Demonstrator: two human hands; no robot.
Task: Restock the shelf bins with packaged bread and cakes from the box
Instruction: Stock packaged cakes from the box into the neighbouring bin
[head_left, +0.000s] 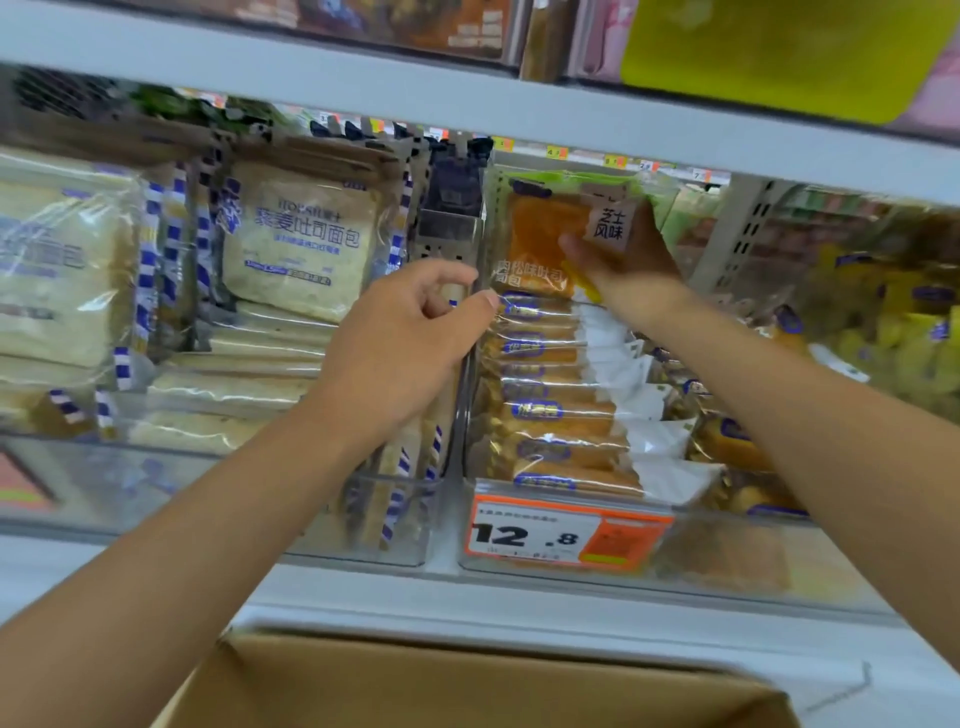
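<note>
My right hand (618, 260) grips an orange bread packet (540, 234) that stands upright at the back of a clear shelf bin (470, 415). Several more orange packets (561, 410) lie stacked in a row in that bin. My left hand (410, 332) curls over the bin's left wall, its thumb against the front of the packets. Pale toast packets (301, 244) with blue stripes fill the bin to the left. The cardboard box (467, 686) sits below the shelf at the bottom of the view; its contents are hidden.
A price tag reading 12.8 (566, 535) hangs on the bin's front. Yellow packets (883, 332) fill the bin at right. The upper shelf board (467, 104) runs close above, with a yellow-green item (779, 52) on it.
</note>
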